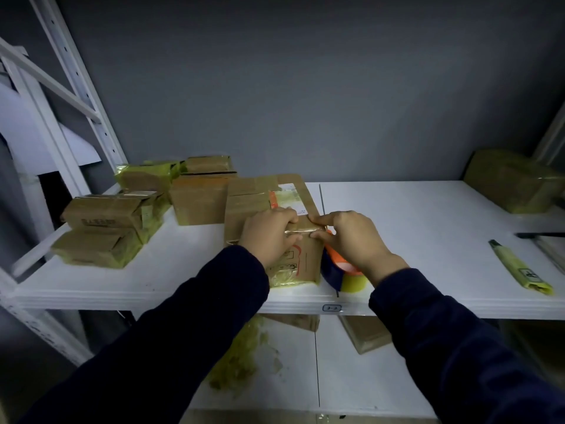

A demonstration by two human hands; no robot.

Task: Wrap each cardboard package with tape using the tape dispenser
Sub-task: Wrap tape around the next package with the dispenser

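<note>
A brown cardboard package stands at the front of the white shelf, partly wrapped in yellowish tape. My left hand grips its top left side. My right hand holds the tape dispenser, orange and blue with a yellow roll, against the package's right side. A shiny strip of tape stretches between my two hands across the package top. A taller package with a white label stands right behind it.
Several taped packages crowd the shelf's left rear. Another wrapped package lies far right. A yellow-wrapped stick-shaped item lies at the right front. White rack posts rise on the left. Tape scraps and boxes lie on the lower shelf.
</note>
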